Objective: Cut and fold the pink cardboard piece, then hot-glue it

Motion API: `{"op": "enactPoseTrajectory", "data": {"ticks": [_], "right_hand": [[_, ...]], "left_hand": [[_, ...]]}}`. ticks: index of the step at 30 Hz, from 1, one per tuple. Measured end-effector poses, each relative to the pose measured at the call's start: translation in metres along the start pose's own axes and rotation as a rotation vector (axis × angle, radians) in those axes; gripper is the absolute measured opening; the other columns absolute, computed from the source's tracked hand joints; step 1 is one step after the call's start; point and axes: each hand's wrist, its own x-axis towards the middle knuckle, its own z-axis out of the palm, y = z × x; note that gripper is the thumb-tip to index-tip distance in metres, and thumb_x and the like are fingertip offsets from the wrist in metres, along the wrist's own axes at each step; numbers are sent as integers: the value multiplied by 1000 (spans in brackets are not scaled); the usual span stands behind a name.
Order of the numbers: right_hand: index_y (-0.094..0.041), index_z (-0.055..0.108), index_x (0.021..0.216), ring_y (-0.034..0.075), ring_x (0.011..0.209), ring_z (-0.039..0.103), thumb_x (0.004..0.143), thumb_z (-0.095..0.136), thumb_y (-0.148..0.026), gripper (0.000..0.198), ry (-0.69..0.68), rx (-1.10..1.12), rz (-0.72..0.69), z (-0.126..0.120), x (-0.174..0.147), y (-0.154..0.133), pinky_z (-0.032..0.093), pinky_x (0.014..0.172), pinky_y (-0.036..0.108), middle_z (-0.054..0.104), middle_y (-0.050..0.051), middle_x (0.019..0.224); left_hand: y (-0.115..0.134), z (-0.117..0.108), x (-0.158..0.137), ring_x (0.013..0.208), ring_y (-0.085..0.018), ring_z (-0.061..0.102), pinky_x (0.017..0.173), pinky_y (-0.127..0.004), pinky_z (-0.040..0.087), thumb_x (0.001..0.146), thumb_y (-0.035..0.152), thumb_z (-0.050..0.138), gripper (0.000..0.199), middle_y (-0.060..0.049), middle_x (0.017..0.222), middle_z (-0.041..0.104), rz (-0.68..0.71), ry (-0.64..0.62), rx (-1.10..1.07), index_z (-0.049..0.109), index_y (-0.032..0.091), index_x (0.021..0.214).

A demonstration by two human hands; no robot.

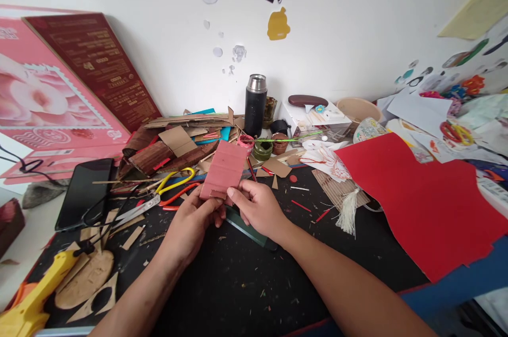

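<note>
Between my two hands, a reddish-pink piece of cardboard (225, 165) is held up over the table, tilted toward me, with a small darker strip along its lower edge. My left hand (198, 215) pinches its lower left corner, thumb on top. At the lower right, my right hand (256, 207) grips the same piece with the thumb pressed on its face; the other fingers are partly hidden behind. Just beneath lies a dark green tool with a long flat body (250, 231), partly covered by my hands. Yellow-and-orange-handled scissors (159, 197) rest to the left.
Cardboard scraps (178, 141) pile up at the back left, near a phone (85, 194) and a yellow glue gun (43, 284). A black thermos (255, 107) stands behind paint jars (262, 149). Red felt-like sheet (413, 194) covers the right side, beside a white tassel (348, 212).
</note>
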Motion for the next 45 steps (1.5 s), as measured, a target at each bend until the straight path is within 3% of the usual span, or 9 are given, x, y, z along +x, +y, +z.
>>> {"op": "enactPoseTrajectory", "data": {"ticks": [5, 18, 22, 26, 28, 31, 38, 43, 45], "right_hand": [[-22, 57, 80, 9, 39, 45, 101, 57, -51, 36, 3, 2, 2, 0, 0, -1, 32, 41, 23, 48, -8, 54], [-22, 58, 85, 9, 34, 41, 96, 61, -58, 37, 44, 132, 36, -6, 4, -5, 28, 38, 22, 42, -12, 45], [-23, 54, 81, 9, 33, 41, 94, 63, -59, 38, 53, 186, 54, -8, 6, -4, 26, 36, 22, 40, -13, 45], [-25, 50, 77, 9, 33, 42, 94, 62, -59, 41, 36, 175, 61, -7, 6, -3, 29, 37, 22, 40, -13, 44], [-25, 49, 76, 9, 33, 42, 96, 61, -58, 40, 31, 152, 57, -6, 5, -3, 30, 38, 22, 40, -12, 44], [-24, 52, 79, 9, 34, 43, 97, 59, -54, 36, 17, 96, 43, -6, 3, -4, 29, 39, 22, 43, -12, 47], [-25, 45, 76, 8, 36, 43, 100, 57, -49, 36, -23, 36, 35, -6, 2, -5, 29, 41, 22, 44, -11, 50], [-24, 51, 81, 9, 37, 44, 102, 56, -48, 32, -47, 34, 43, -6, 2, -3, 30, 42, 23, 45, -11, 49], [-24, 53, 83, 10, 37, 45, 103, 56, -47, 31, -56, 24, 33, -6, 1, -1, 32, 42, 23, 45, -11, 49]], "left_hand": [[0, -4, 1, 60, -12, 47, 53, -25, 38, 75, 34, 78, 22, 2, 70, 59, 17, 32, 22, 66, 19, 86], [8, -7, 3, 62, -12, 44, 50, -24, 34, 70, 44, 86, 34, 2, 72, 55, 17, 92, -51, 65, 18, 81], [10, -9, 3, 66, -12, 48, 52, -24, 37, 73, 44, 87, 37, 1, 79, 59, 73, 114, -39, 69, 20, 96], [8, -12, 0, 90, -18, 63, 73, -27, 52, 77, 41, 88, 44, -4, 112, 70, 225, 113, 168, 69, 25, 112], [6, -13, -2, 104, -22, 67, 88, -31, 54, 79, 41, 87, 43, -6, 119, 71, 258, 76, 282, 69, 25, 115], [2, -13, -2, 106, -25, 70, 95, -38, 55, 83, 45, 82, 39, -7, 115, 73, 269, 31, 390, 69, 24, 113], [0, -17, 2, 100, -28, 73, 93, -43, 58, 80, 57, 80, 45, -8, 109, 78, 249, 79, 468, 71, 22, 106], [1, -17, 3, 99, -27, 74, 92, -41, 58, 79, 57, 81, 42, -8, 106, 78, 251, 79, 424, 73, 21, 98], [1, -15, 3, 91, -24, 73, 84, -37, 59, 78, 56, 83, 41, -7, 101, 78, 240, 77, 381, 73, 20, 95]]}}
